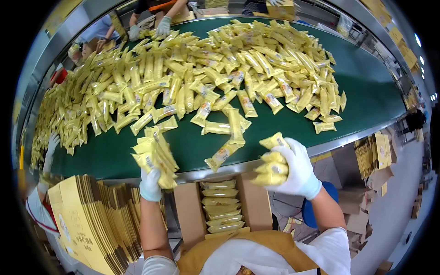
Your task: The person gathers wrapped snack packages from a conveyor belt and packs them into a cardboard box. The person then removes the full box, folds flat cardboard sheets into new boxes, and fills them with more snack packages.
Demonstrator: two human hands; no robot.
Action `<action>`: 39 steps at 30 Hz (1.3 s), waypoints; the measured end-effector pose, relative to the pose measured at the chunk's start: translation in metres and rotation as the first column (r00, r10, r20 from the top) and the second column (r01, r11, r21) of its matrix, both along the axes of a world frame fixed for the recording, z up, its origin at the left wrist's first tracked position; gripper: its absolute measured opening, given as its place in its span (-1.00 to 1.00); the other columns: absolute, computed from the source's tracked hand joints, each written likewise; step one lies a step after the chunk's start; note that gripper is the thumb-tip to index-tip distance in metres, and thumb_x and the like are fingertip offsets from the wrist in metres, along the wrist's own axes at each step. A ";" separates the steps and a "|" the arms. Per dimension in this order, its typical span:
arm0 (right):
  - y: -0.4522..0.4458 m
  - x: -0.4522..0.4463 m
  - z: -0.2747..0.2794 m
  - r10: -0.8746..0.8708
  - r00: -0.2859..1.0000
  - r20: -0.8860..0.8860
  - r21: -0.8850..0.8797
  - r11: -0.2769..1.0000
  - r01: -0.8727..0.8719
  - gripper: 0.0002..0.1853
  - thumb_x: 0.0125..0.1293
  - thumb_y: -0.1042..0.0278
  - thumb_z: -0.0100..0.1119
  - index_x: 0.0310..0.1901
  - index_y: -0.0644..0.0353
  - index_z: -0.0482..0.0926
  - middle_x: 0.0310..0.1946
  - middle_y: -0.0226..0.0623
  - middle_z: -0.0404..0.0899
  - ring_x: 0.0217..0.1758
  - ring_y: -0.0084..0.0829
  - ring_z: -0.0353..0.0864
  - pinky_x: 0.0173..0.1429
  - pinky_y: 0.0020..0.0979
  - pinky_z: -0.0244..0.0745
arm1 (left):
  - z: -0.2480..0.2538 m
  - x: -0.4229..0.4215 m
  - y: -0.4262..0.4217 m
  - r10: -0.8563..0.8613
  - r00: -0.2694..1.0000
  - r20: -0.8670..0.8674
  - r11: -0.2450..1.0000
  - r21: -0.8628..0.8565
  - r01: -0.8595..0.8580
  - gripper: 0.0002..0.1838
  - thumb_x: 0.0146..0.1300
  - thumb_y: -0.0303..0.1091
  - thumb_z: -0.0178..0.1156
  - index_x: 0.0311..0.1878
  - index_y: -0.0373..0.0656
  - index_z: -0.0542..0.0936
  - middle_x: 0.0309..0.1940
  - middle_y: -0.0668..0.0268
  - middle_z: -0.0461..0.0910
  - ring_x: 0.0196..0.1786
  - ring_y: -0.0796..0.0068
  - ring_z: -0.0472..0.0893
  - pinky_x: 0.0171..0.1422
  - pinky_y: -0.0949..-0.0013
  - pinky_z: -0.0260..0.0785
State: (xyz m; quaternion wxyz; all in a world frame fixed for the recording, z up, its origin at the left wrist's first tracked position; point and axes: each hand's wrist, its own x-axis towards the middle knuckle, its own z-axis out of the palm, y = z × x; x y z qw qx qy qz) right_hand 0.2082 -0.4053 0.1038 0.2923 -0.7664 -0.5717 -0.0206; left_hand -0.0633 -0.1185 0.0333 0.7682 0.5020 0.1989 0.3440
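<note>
My left hand [151,183], in a white glove, is closed around several yellow packets [155,156] at the belt's near edge. On the other side, my right hand [298,168], also gloved, grips a stack of several yellow packets [274,165]. Between and below the hands stands an open cardboard box [189,211] with a row of yellow packets [222,201] inside. Beyond the hands, a large pile of yellow packets [192,68] covers much of the green conveyor belt [366,87]. A few loose packets [222,155] lie near the belt's front edge.
Flattened cartons [87,220] stand stacked at the lower left, with more cartons [373,156] at the right. A blue stool [326,201] is beside my right arm. Gloved co-workers' hands [163,27] reach in from the far side, and another gloved hand [52,144] from the left.
</note>
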 end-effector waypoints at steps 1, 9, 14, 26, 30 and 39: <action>0.004 -0.008 0.012 0.102 0.995 0.019 0.017 0.995 -0.102 -0.10 -0.27 -0.03 0.67 0.20 0.03 0.51 0.06 0.03 0.44 0.16 0.12 0.45 0.23 0.00 0.37 | 0.014 -0.001 -0.013 -0.043 0.994 0.104 0.995 -0.084 0.052 0.06 0.05 0.06 0.47 0.55 -0.14 0.19 0.35 -0.01 0.42 0.37 0.12 0.49 0.43 0.07 0.39; 0.053 -0.099 0.011 0.787 0.585 0.198 -0.659 0.549 -0.515 -0.63 0.16 0.16 0.26 0.02 -0.01 0.61 -0.15 -0.23 0.52 -0.05 -0.19 0.51 -0.12 -0.19 0.30 | 0.070 0.010 -0.056 -0.494 0.851 -0.179 0.869 -0.135 0.476 -0.59 0.27 0.05 0.30 -0.04 -0.06 0.56 -0.10 0.11 0.59 0.06 0.16 0.54 0.13 0.12 0.47; 0.052 -0.135 -0.046 0.769 0.639 -0.011 -0.696 0.453 -0.557 -0.49 0.17 0.02 0.35 0.14 0.01 0.60 -0.10 -0.22 0.55 0.00 -0.18 0.55 -0.07 -0.17 0.31 | 0.007 0.003 -0.062 -0.581 0.791 -0.192 0.628 0.513 0.586 0.08 -0.44 -0.18 0.74 0.27 -0.12 0.39 0.30 0.11 0.42 0.29 0.16 0.48 0.44 0.12 0.30; 0.026 -0.155 -0.106 0.530 0.693 -0.489 -0.527 0.453 -0.719 -0.43 0.36 0.42 0.04 0.43 0.12 0.38 0.29 0.06 0.48 0.36 0.04 0.48 0.41 -0.13 0.38 | 0.018 0.026 -0.120 0.179 0.815 -0.551 0.078 0.833 0.547 -0.02 -0.07 0.02 0.48 0.39 -0.30 0.36 0.15 0.05 0.49 0.23 0.02 0.48 0.36 -0.02 0.26; 0.021 -0.165 -0.090 0.516 0.797 -0.315 -0.723 0.414 -0.553 -0.44 0.37 0.30 0.09 0.42 0.07 0.39 0.05 -0.02 0.67 -0.01 0.02 0.74 -0.01 0.02 0.62 | -0.009 0.026 -0.128 0.423 0.745 -0.515 -0.187 0.755 0.628 -0.13 0.07 -0.11 0.37 0.42 -0.31 0.33 0.14 0.07 0.48 0.24 0.08 0.46 0.40 -0.04 0.20; 0.053 -0.112 -0.018 0.619 0.681 -0.391 -0.657 0.330 -0.678 -0.68 0.47 0.05 0.06 -0.14 0.06 0.72 -0.27 -0.16 0.74 -0.24 -0.17 0.76 -0.15 -0.11 0.61 | 0.001 0.053 -0.122 0.159 0.179 -0.971 -0.136 0.158 0.978 -0.08 0.13 -0.22 0.32 0.51 -0.40 0.18 0.52 -0.15 0.16 0.60 -0.19 0.09 0.68 -0.11 -0.16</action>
